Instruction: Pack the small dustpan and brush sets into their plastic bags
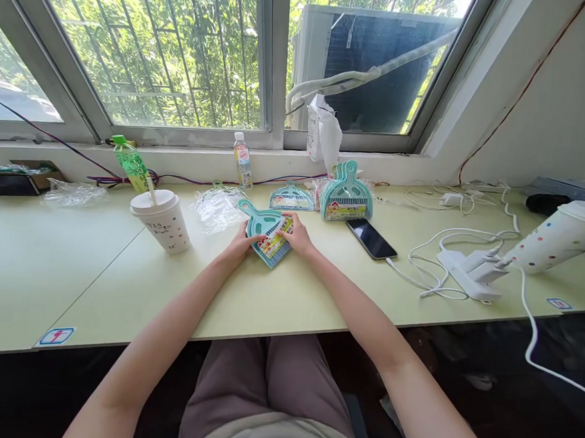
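Note:
A small teal dustpan-and-brush set (pixel 264 234) with a colourful label lies on the pale green desk (pixel 287 299) in front of me. My left hand (pixel 240 244) grips its left side, fingers curled on it. My right hand (pixel 296 234) holds its right side, fingers bent over the label. Behind it lie another teal set (pixel 291 197) flat on the desk and a stack of several more sets (pixel 347 193) standing upright. Crumpled clear plastic wrap (pixel 218 207) lies just left of the held set.
A lidded paper cup with a straw (pixel 162 220) stands at left, a small bottle (pixel 243 160) by the window. A black phone (pixel 371 238) on a white cable, a power strip (pixel 469 275) and a tipped dotted cup (pixel 561 238) lie at right.

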The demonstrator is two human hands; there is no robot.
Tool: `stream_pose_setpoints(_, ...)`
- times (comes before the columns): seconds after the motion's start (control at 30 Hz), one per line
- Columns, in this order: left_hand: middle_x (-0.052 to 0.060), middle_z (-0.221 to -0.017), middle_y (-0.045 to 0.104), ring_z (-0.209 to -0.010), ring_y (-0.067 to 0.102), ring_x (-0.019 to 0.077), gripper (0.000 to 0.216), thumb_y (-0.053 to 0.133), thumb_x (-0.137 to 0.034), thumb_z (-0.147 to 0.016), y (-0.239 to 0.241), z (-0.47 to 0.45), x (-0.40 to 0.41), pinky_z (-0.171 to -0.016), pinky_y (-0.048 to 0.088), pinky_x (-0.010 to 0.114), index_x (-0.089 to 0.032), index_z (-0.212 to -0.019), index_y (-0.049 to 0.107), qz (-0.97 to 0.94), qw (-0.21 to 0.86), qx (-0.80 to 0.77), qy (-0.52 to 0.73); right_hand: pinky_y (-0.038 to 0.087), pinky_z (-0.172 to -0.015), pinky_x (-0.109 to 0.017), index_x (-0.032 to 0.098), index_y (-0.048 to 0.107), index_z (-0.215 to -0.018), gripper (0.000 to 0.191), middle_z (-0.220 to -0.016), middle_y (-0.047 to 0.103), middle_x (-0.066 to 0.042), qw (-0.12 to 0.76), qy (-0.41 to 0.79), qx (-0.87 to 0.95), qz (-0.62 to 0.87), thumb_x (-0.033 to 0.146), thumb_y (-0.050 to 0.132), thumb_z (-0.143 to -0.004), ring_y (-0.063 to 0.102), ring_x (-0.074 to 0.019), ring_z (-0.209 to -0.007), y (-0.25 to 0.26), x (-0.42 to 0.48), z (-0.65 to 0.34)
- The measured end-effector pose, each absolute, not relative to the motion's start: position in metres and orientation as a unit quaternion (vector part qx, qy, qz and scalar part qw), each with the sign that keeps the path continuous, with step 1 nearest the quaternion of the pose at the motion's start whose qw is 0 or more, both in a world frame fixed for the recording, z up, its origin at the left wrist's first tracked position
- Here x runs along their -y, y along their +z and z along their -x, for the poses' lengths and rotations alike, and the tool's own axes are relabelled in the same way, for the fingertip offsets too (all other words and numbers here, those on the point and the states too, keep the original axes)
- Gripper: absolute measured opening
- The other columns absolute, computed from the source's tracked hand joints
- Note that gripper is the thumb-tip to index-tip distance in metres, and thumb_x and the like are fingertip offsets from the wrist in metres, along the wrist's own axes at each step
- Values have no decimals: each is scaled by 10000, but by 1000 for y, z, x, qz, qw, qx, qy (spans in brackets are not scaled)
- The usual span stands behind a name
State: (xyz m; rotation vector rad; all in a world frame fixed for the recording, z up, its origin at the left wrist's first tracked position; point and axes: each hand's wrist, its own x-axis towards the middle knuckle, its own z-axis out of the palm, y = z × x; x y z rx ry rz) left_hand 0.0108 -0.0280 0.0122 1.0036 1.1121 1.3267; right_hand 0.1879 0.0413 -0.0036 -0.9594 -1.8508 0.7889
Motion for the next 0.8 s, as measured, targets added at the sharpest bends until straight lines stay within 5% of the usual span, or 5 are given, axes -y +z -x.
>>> stream_pose_setpoints(0.2,84,-1140,628,-993,659,240,843,828,-117,-567,9,-10,27,-744,596,319,-243,-1291,414,-430,519,-482,559,451,-968,-437,240,465,-1188,488,-1175,568,-73,453,302,742,391,232,675,-747,555,-241,-1098,-5,-38,-185)
stream_pose_setpoints(0.37,73,-1153,615,-1020,644,236,844,822,-94,-550,6,-7,22,-760,592,327,-250,-1271,412,-419,497,-471,596,350,-1079,-490,213,401,-1291,624,-1367,397,-156,538,246,660,463,234,690,-739,355,-288,-1322,0,-27,-182)
stream_pose_setpoints(0.5,59,-1121,618,-998,648,222,803,814,-114,-571,9,-4,21,-802,581,348,-255,-1252,413,-408,483,-454,627,423,-1047,-435,225,335,-1358,681,-1428,363,-157,581,387,524,488,280,679,-773,415,-260,-1309,2,-22,-180)
stream_pose_setpoints(0.63,49,-1122,618,-1009,643,215,772,815,-135,-586,11,-4,24,-839,568,350,-259,-1235,416,-419,474,-441,636,553,-874,-366,177,502,-1190,344,-1128,642,-124,466,668,430,389,253,588,-866,647,-213,-1017,-1,-20,-172)
stream_pose_setpoints(0.8,48,-1130,608,-1020,632,211,763,817,-161,-589,13,-3,25,-841,559,345,-261,-1225,408,-431,467,-448,629,591,-775,-323,169,569,-999,111,-959,715,-83,460,720,399,333,205,496,-923,692,-174,-834,2,-18,-167)
